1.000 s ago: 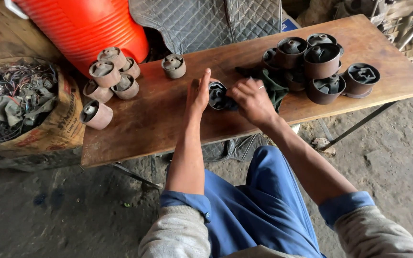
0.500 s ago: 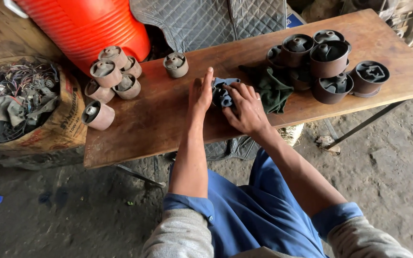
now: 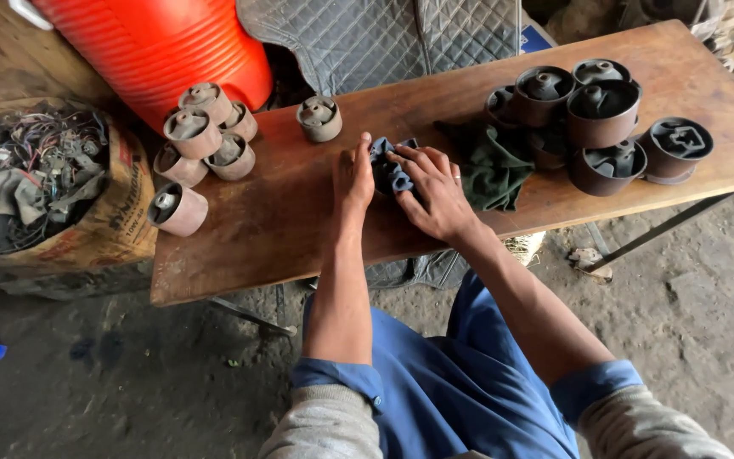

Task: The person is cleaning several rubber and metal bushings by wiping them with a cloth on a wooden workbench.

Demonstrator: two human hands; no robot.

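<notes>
Head view: both hands' grip, left hand (image 3: 353, 180) and right hand (image 3: 437, 191), pinches a dark part (image 3: 386, 170), green rag (image 3: 493, 166) just beside.

The wooden surface (image 3: 299, 229) carries tan bushings (image 3: 206, 144) at ten o'clock, dark bushings (image 3: 605, 127) at two o'clock, a green rag (image 3: 494, 170) and a blue-grey cloth (image 3: 388, 170) between them.

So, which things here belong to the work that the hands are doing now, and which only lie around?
In hand:
- left hand and right hand, both on the dark bushing
- green rag beside it
- dark bushings piled on the right
- rusty bushings grouped on the left
- wooden table

Lying about:
- red barrel
- sack of wires
- quilted mat
</notes>
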